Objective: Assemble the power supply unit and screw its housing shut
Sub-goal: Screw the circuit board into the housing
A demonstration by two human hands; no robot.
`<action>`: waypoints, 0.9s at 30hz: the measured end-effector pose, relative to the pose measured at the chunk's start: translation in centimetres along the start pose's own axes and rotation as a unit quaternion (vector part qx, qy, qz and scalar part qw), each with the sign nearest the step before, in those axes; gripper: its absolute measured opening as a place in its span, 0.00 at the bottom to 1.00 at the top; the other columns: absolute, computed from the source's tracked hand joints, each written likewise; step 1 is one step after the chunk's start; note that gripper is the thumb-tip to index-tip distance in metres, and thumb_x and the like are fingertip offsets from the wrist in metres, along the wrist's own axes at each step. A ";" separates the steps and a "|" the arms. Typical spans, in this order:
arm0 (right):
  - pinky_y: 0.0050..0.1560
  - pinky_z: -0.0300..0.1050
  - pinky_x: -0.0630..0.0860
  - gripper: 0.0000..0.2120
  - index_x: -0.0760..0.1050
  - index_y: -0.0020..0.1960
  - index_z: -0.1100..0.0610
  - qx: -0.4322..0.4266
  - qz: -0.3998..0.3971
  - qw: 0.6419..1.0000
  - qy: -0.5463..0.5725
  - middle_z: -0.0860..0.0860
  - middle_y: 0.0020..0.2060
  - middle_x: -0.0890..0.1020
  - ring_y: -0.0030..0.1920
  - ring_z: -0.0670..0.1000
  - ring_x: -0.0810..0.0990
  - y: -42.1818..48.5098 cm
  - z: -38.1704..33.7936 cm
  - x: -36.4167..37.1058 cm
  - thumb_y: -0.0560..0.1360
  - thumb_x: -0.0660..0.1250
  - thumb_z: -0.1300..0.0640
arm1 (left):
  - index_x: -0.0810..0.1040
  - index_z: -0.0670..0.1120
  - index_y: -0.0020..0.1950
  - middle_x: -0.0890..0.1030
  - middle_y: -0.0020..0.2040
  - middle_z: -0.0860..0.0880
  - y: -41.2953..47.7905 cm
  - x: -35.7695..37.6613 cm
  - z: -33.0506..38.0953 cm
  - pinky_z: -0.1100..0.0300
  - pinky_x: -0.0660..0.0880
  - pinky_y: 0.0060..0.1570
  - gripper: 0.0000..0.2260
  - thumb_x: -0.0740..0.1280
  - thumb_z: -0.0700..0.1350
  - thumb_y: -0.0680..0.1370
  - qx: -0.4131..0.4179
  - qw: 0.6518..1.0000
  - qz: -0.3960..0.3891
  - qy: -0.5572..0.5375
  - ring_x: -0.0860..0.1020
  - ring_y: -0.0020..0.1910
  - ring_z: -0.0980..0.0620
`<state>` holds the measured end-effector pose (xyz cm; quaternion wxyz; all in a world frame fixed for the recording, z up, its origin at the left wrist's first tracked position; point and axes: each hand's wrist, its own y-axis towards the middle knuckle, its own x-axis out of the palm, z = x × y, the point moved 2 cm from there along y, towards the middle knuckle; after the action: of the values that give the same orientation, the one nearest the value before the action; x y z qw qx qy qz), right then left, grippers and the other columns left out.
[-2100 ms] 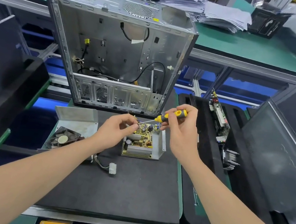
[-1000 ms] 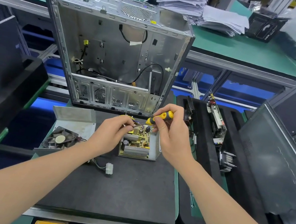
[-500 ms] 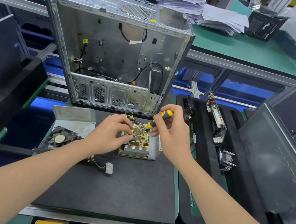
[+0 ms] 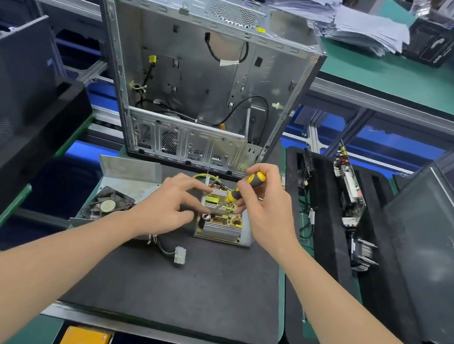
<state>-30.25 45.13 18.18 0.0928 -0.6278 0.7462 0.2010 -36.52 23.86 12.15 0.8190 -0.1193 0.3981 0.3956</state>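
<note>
The power supply's open metal base lies on the black mat and holds a yellow circuit board. My right hand grips a yellow and black screwdriver; its shaft slants down left and the tip sits on the board's near left part. My left hand rests at the base's left side, index finger stretched over the board and thumb close to the screwdriver tip. Left of it lies the housing cover with a black fan. A white connector trails on wires near the front.
An open PC case stands upright just behind the unit. A black tray at the right holds circuit boards. Dark panels lean at the far left and right. Paper stacks lie on the green bench.
The screwdriver tip has come down from the board's far side to its near left part. My left hand has loosened its pinch and spread its fingers.
</note>
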 end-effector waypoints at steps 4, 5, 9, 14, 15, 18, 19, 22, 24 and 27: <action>0.39 0.54 0.84 0.09 0.70 0.56 0.42 -0.016 -0.015 1.000 -0.020 0.48 0.40 0.82 0.35 0.53 0.84 0.2 0.2 0.3 0.83 0.67 0.55 | 0.82 0.55 0.62 0.75 0.67 0.57 -0.7 0.2 -0.6 0.51 0.66 0.72 0.21 0.71 0.37 0.72 -0.015 0.999 0.031 -0.029 0.69 0.69 0.55; 0.40 0.53 0.84 0.10 0.69 0.56 0.41 -0.022 -0.022 0.999 -0.030 0.47 0.40 0.82 0.36 0.52 0.84 0.2 0.2 0.4 0.83 0.67 0.55 | 0.78 0.54 0.65 0.73 0.67 0.57 -0.8 0.5 -0.7 0.51 0.68 0.71 0.22 0.72 0.40 0.72 -0.031 0.998 0.026 -0.037 0.69 0.69 0.55; 0.42 0.49 0.83 0.13 0.67 0.55 0.38 -0.038 -0.065 0.995 -0.069 0.45 0.41 0.80 0.41 0.47 0.85 0.0 0.2 1.2 0.84 0.66 0.56 | 0.63 0.49 0.75 0.67 0.68 0.51 -0.4 2.0 -1.4 0.51 0.70 0.70 0.40 0.78 0.57 0.69 -0.129 0.990 -0.032 0.046 0.66 0.69 0.51; 0.44 0.45 0.81 0.08 0.68 0.58 0.45 -0.057 -0.120 0.985 -0.114 0.46 0.43 0.79 0.45 0.46 0.83 -0.2 0.3 2.3 0.85 0.64 0.57 | 0.76 0.50 0.54 0.69 0.54 0.49 -0.1 3.2 -1.4 0.53 0.75 0.53 0.20 0.76 0.61 0.71 -0.140 0.955 -0.052 0.256 0.73 0.54 0.47; 0.44 0.45 0.80 0.08 0.67 0.58 0.45 -0.056 -0.128 0.983 -0.122 0.45 0.44 0.79 0.46 0.46 0.83 -0.2 0.4 2.4 0.85 0.64 0.57 | 0.78 0.50 0.51 0.71 0.54 0.48 -0.2 3.3 -1.3 0.52 0.76 0.52 0.17 0.74 0.61 0.73 -0.148 0.947 -0.064 0.277 0.76 0.53 0.46; 0.45 0.47 0.78 0.09 0.67 0.58 0.44 -0.056 -0.152 0.977 -0.139 0.44 0.44 0.78 0.45 0.47 0.80 -0.3 0.6 2.9 0.85 0.64 0.56 | 0.81 0.51 0.49 0.79 0.54 0.49 -0.3 4.0 -0.9 0.53 0.72 0.50 0.12 0.70 0.59 0.77 -0.152 0.923 -0.092 0.342 0.80 0.53 0.45; 0.46 0.49 0.79 0.09 0.67 0.58 0.44 -0.057 -0.159 0.975 -0.144 0.44 0.44 0.78 0.45 0.48 0.80 -0.3 0.7 3.0 0.85 0.64 0.56 | 0.81 0.51 0.49 0.81 0.53 0.49 -0.3 4.1 -0.8 0.53 0.70 0.49 0.12 0.70 0.59 0.77 -0.148 0.916 -0.094 0.361 0.81 0.53 0.45; 0.50 0.56 0.79 0.09 0.66 0.58 0.44 -0.053 -0.172 0.971 -0.159 0.45 0.45 0.78 0.47 0.51 0.80 -0.4 0.8 3.3 0.85 0.64 0.56 | 0.82 0.51 0.52 0.82 0.52 0.49 -0.4 4.1 -0.4 0.53 0.67 0.49 0.12 0.69 0.58 0.78 -0.154 0.901 -0.092 0.395 0.81 0.53 0.45; 0.51 0.59 0.79 0.10 0.65 0.58 0.43 -0.052 -0.179 0.967 -0.172 0.46 0.46 0.78 0.48 0.52 0.80 -0.5 0.8 3.5 0.85 0.64 0.55 | 0.82 0.51 0.53 0.82 0.52 0.50 -0.6 4.1 -0.1 0.53 0.67 0.51 0.09 0.69 0.55 0.79 -0.165 0.892 -0.092 0.410 0.81 0.53 0.46; 0.52 0.58 0.78 0.08 0.66 0.59 0.46 -0.065 -0.196 0.960 -0.188 0.46 0.47 0.77 0.49 0.54 0.79 -0.7 0.9 3.8 0.85 0.64 0.55 | 0.80 0.49 0.53 0.80 0.53 0.49 -0.9 4.5 0.6 0.55 0.66 0.46 0.05 0.69 0.46 0.79 -0.204 0.901 -0.066 0.377 0.81 0.53 0.44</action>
<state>-30.46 41.97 15.78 0.2278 -0.7176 0.5628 0.3411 -33.87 26.03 9.11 0.5900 -0.4497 0.5790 0.3383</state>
